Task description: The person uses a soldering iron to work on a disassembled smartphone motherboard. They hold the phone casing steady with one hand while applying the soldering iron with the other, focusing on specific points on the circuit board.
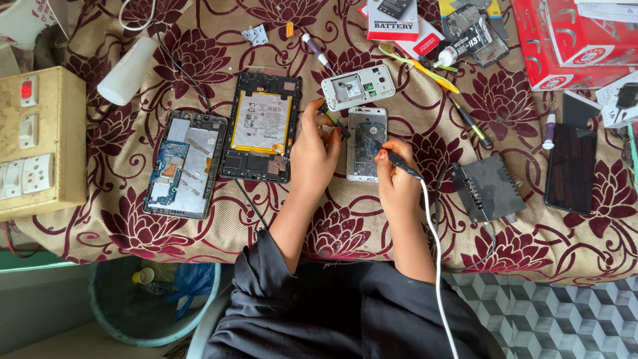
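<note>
An opened silver phone [366, 143] lies on the maroon flowered cloth [372, 219] between my hands. My left hand [314, 154] grips a thin dark tool [335, 123] beside the phone's left edge. My right hand [396, 174] holds a dark pen-shaped iron [403, 165] with a white cord [435, 266]; its tip rests on the phone's inside. A white phone frame [358, 86] lies just beyond the phone.
An opened tablet with a yellow-edged battery [260, 126] and a second opened device [184, 164] lie to the left. A switch and socket box [36, 143] and white bottle [127, 72] sit far left. A black box [488, 187], dark phone [570, 168], red boxes [575, 40] and tools lie right.
</note>
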`<state>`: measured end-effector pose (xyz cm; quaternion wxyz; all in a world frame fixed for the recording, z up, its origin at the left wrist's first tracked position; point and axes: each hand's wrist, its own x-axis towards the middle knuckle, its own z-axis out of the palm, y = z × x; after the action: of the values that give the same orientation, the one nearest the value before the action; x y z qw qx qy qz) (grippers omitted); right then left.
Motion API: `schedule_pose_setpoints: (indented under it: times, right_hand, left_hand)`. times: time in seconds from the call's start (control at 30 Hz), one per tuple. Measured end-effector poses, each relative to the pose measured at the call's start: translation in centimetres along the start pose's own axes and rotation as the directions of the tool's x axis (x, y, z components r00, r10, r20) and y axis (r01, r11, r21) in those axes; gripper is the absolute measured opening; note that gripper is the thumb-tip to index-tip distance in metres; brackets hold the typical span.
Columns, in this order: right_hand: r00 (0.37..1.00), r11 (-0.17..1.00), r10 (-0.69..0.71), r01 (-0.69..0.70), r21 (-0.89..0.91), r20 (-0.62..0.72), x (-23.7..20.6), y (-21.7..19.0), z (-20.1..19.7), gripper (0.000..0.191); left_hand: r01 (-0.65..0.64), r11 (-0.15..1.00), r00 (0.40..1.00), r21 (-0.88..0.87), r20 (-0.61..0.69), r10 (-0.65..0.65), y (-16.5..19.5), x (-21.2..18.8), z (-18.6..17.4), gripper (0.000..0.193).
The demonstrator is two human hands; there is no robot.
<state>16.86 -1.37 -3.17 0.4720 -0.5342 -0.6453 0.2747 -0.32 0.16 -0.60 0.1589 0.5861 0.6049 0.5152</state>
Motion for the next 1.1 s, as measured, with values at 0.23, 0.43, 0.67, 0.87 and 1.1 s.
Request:
schedule_pose_setpoints:
  times: [0.23, 0.43, 0.67, 0.87, 1.1]
  right_hand:
    - [1.000, 0.999, -0.006, 0.006, -0.040, -0.002, 0.0, -0.2, -0.1, 0.018]
    - [1.000, 0.999, -0.019, 0.019, -0.025, -0.004, 0.0, 0.1, 0.0, 0.017]
    - [0.999, 0.998, -0.010, 0.013, 0.067, -0.045, 0.3, 0.9, 0.2, 0.012]
    - [0.999, 0.997, -0.004, 0.008, 0.075, -0.047, 0.2, 0.9, 0.0, 0.013]
    - [0.999, 0.999, 0.005, -0.004, 0.034, -0.033, 0.1, 0.9, 0.0, 0.014]
  left_hand:
    - [0.008, 1.000, 1.000, 0.002, 0.003, -0.008, 0.0, 0.0, 0.0, 0.061]
    - [0.003, 1.000, 1.000, 0.006, 0.003, -0.003, 0.0, 0.0, 0.0, 0.062]
    - [0.012, 1.000, 1.000, -0.001, 0.010, -0.012, 0.1, 0.1, -0.1, 0.063]
    - [0.008, 1.000, 1.000, -0.007, 0.011, -0.008, 0.2, 0.1, -0.2, 0.062]
    - [-0.005, 1.000, 1.000, 0.002, 0.001, 0.005, 0.2, 0.1, -0.1, 0.061]
